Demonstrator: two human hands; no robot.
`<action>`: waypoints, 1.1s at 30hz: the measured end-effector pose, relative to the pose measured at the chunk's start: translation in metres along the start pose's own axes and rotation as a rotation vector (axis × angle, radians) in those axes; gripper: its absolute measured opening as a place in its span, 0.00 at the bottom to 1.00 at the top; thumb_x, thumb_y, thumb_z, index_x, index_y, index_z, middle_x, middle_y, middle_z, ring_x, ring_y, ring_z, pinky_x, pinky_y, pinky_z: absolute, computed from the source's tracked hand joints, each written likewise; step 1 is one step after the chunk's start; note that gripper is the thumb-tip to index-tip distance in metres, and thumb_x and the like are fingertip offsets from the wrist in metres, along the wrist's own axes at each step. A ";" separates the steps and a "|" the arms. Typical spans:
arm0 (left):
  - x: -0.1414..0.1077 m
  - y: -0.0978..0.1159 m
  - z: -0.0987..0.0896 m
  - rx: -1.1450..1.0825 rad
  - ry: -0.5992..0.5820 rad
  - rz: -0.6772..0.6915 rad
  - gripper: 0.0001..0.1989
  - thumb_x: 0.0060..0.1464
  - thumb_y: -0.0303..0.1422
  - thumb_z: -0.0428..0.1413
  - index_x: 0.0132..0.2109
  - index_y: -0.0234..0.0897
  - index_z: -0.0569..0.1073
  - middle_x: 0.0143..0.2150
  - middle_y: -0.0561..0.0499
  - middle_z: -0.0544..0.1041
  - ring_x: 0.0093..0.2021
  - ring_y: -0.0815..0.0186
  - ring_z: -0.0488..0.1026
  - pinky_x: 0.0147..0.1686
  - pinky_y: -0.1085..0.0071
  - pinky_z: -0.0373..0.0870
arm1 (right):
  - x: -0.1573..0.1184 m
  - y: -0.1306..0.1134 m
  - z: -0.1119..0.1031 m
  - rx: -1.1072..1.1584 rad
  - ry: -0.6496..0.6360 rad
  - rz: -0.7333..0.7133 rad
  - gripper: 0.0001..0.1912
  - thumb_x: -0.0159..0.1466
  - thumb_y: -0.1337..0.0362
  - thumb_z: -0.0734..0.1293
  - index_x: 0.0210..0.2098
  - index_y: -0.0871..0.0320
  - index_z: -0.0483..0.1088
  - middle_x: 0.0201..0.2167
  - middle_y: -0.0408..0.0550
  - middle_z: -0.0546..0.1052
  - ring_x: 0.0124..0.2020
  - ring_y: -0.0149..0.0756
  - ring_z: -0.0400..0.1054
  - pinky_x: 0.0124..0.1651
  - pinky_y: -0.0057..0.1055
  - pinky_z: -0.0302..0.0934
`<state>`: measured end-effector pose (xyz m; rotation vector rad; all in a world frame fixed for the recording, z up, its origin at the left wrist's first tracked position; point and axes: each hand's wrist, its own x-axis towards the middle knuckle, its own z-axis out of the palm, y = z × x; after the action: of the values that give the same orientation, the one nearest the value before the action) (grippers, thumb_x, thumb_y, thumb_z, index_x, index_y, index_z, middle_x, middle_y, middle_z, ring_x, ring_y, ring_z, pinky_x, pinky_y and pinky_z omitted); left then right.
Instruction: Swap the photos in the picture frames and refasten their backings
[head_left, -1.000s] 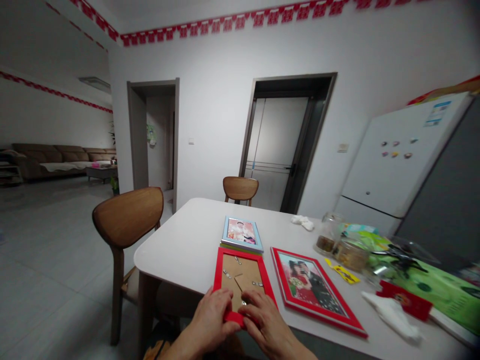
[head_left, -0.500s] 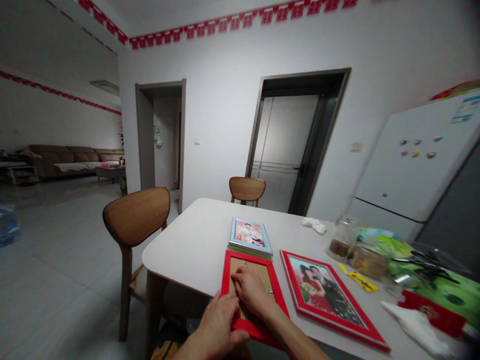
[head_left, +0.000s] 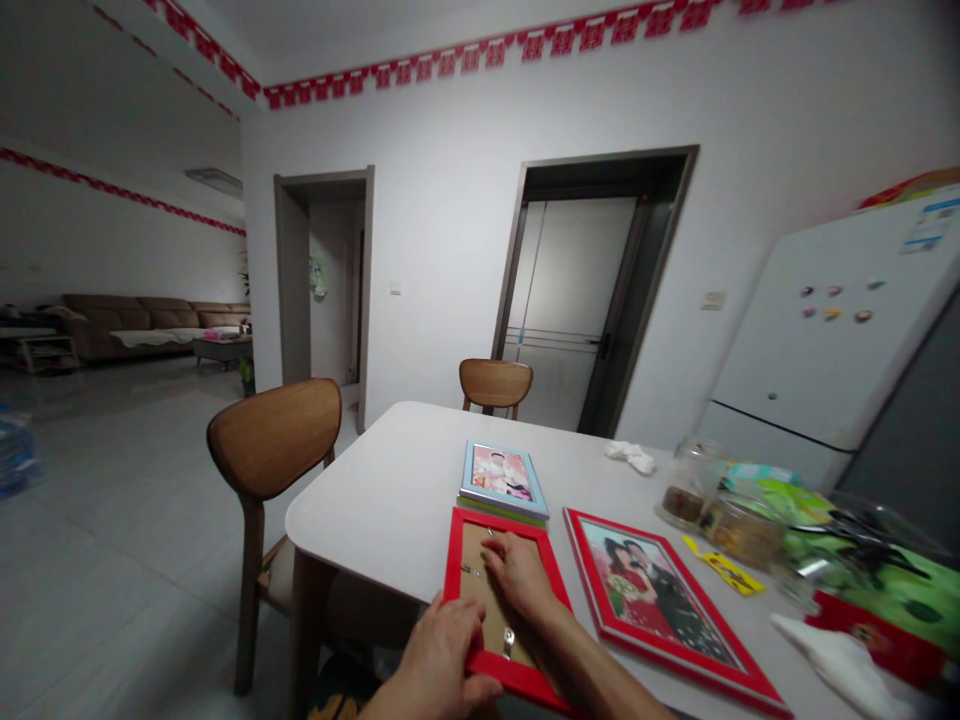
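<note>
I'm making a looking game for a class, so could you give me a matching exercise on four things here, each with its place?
1. Left hand
2. Right hand
3. Light blue frame
4. Yellow packet

A. Beyond the turned-over red frame, picture side up
B. At the turned-over red frame's near left corner
C. Between the face-up red frame and the jars
D. Over the far part of the brown backing

Pairs: 1-B, 2-D, 3-A, 4-C

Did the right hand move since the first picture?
Yes, the right hand moved forward, closer to the blue picture frame.
</note>
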<state>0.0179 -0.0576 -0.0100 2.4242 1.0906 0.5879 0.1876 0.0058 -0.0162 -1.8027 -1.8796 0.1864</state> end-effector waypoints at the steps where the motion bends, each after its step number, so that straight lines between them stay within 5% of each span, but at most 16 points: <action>1: -0.001 0.001 -0.001 0.003 -0.008 -0.004 0.27 0.38 0.36 0.60 0.48 0.37 0.64 0.48 0.48 0.68 0.47 0.60 0.63 0.52 0.64 0.54 | 0.005 0.005 0.000 -0.009 0.014 0.040 0.15 0.56 0.64 0.55 0.35 0.60 0.71 0.33 0.49 0.74 0.36 0.32 0.66 0.38 0.25 0.54; 11: -0.001 -0.006 0.009 -0.008 0.016 -0.004 0.34 0.34 0.35 0.62 0.51 0.34 0.62 0.49 0.45 0.68 0.49 0.58 0.63 0.54 0.61 0.50 | 0.035 0.018 0.012 -0.133 0.054 0.328 0.12 0.53 0.57 0.58 0.26 0.57 0.70 0.27 0.51 0.75 0.30 0.39 0.67 0.29 0.29 0.54; 18: 0.001 -0.009 0.010 0.066 -0.036 0.037 0.35 0.35 0.36 0.62 0.52 0.32 0.61 0.51 0.40 0.66 0.51 0.55 0.61 0.55 0.57 0.49 | 0.041 0.020 0.010 -0.079 0.105 0.348 0.11 0.52 0.60 0.59 0.26 0.60 0.69 0.28 0.55 0.74 0.32 0.40 0.68 0.31 0.30 0.55; 23: 0.017 0.004 0.026 0.182 -0.063 0.102 0.13 0.53 0.30 0.47 0.46 0.37 0.66 0.56 0.42 0.59 0.56 0.55 0.54 0.53 0.52 0.49 | 0.030 0.021 -0.008 0.123 0.137 0.211 0.15 0.55 0.58 0.56 0.24 0.59 0.69 0.25 0.49 0.75 0.29 0.34 0.67 0.31 0.27 0.55; 26: 0.024 0.009 0.040 0.184 -0.094 0.088 0.15 0.55 0.26 0.41 0.47 0.38 0.66 0.56 0.44 0.59 0.56 0.57 0.54 0.53 0.54 0.52 | 0.013 0.030 -0.027 0.230 0.150 0.173 0.14 0.53 0.58 0.57 0.26 0.59 0.70 0.27 0.47 0.75 0.30 0.34 0.68 0.32 0.26 0.57; 29: 0.022 0.009 0.038 0.138 -0.114 0.085 0.18 0.50 0.24 0.46 0.49 0.35 0.65 0.55 0.41 0.60 0.55 0.55 0.55 0.52 0.56 0.54 | -0.010 0.045 -0.047 0.423 0.212 0.237 0.16 0.52 0.56 0.57 0.31 0.60 0.70 0.29 0.48 0.75 0.30 0.34 0.68 0.30 0.27 0.58; 33: 0.018 0.022 0.008 -0.124 0.108 0.106 0.29 0.38 0.23 0.52 0.52 0.32 0.61 0.54 0.38 0.63 0.53 0.53 0.58 0.52 0.58 0.54 | -0.045 0.047 -0.054 0.988 0.371 0.494 0.19 0.47 0.54 0.63 0.36 0.59 0.67 0.29 0.47 0.74 0.26 0.33 0.67 0.24 0.26 0.57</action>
<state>0.0462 -0.0581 -0.0017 2.3773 0.9414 0.8049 0.2531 -0.0462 -0.0029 -1.3893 -0.7915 0.7452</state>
